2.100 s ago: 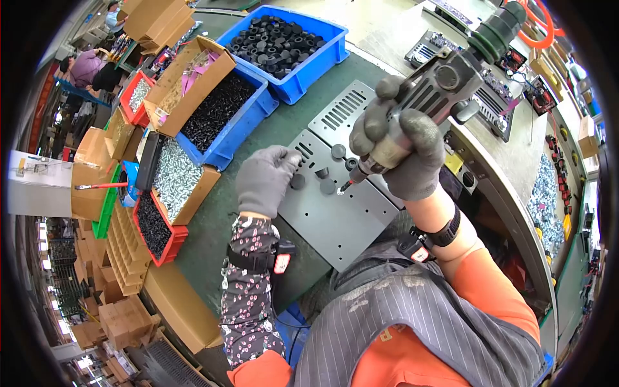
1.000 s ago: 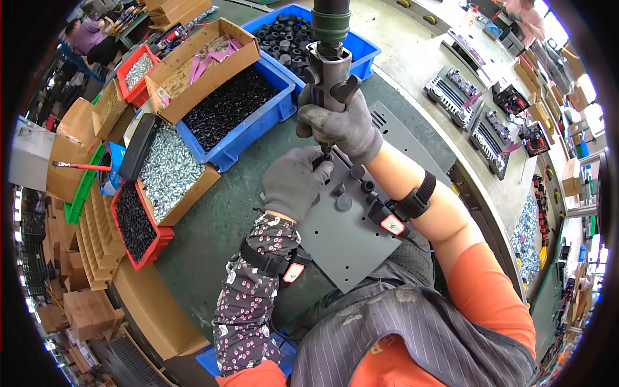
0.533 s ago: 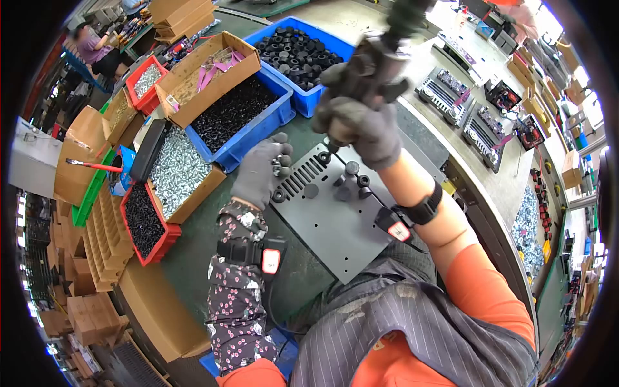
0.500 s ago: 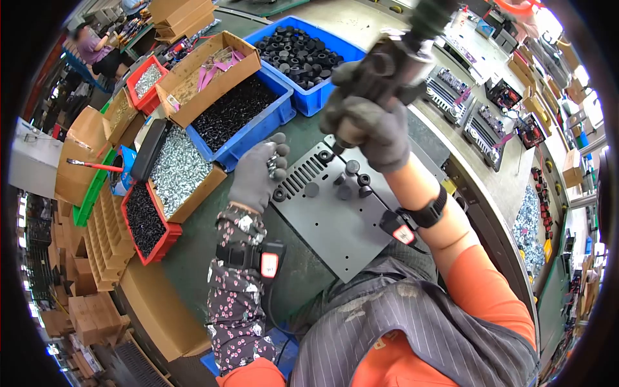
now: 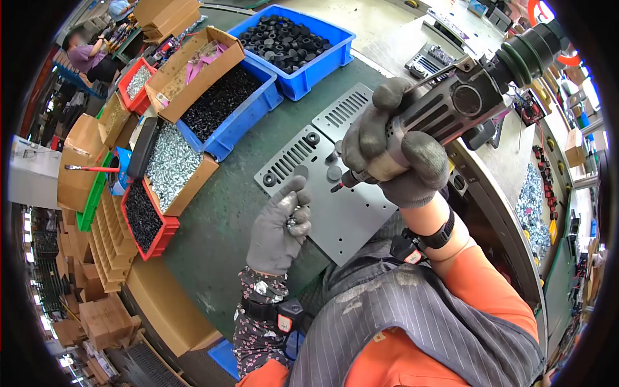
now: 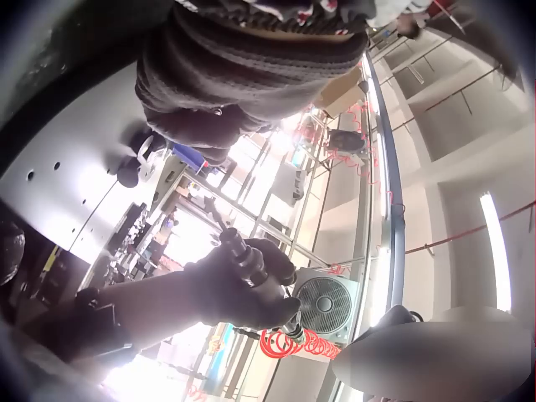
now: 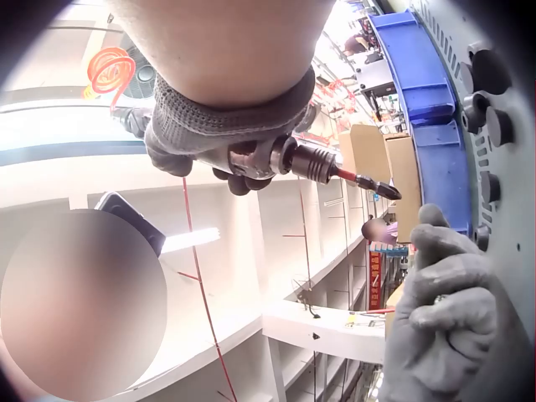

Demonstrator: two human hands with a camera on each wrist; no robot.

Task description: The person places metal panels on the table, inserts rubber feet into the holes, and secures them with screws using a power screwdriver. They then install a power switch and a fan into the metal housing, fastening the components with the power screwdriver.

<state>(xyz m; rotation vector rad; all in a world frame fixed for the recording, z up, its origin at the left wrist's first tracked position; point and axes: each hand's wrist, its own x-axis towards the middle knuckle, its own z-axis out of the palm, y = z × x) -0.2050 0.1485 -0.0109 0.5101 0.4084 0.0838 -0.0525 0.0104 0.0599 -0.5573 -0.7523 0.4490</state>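
Note:
My gloved right hand (image 5: 400,145) grips a power screwdriver (image 5: 461,106), tilted so its bit (image 5: 336,188) points down-left, close over the grey metal plate (image 5: 351,222). The bit tip looks bare in the right wrist view. My gloved left hand (image 5: 278,233) is beside the plate's left edge, fingers curled round a few small silver screws (image 5: 294,219). Black rubber feet (image 5: 313,138) sit at two corners of the plate's slotted end. Other rubber feet (image 5: 334,173) lie loose mid-plate, some partly hidden behind the right hand.
A second slotted plate (image 5: 343,109) lies beyond. Blue bins hold black rubber feet (image 5: 284,42) and black screws (image 5: 222,103). A cardboard box of silver screws (image 5: 171,161) and a red bin of black screws (image 5: 145,219) stand left. Electronic assemblies (image 5: 431,61) lie on the bench at right.
The screwdriver has come away from the plate's far corner, toward me and rightward, tilting over. My left hand has drawn back toward me. Two corner rubber feet now stand where bare metal showed earliest.

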